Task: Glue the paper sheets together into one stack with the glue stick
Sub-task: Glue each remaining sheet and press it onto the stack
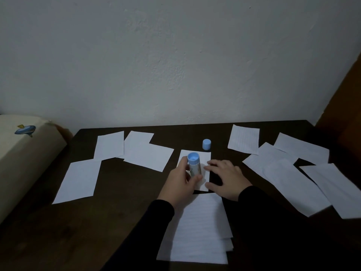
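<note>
- At the centre of the dark wooden worktop (121, 212), your left hand (180, 179) grips the white glue stick with the blue twist end (194, 166), fingers and thumb curled round its barrel, blue end tilted up towards you and the working tip down on the small white paper sheet (204, 157).
- Your right hand (227, 178) lies flat with straight fingers, pressing that sheet's edge at 3 o'clock to pin it.
- Its small blue cylindrical cap (206, 144) stands apart at 12 o'clock, just beyond the sheet, so the stick is uncapped.
- You look to be at the gluing step: spreading adhesive on this one sheet.
- Towards 6 o'clock, just below your wrists, lies the lined white paper stack (197, 231), several layers showing at its edge; whether those layers are already bonded cannot be told.
- Loose white sheets at 10 o'clock (109, 145) and lined loose sheets at 2 o'clock (283, 169) are spread out separately, so plenty of the job seems left.
- Next, you will likely need full coverage out to the corners, then to lift the coated sheet and square it onto the stack.
- Keep your flat hand clear of wet glue, or the sheet may lift with it.
</note>
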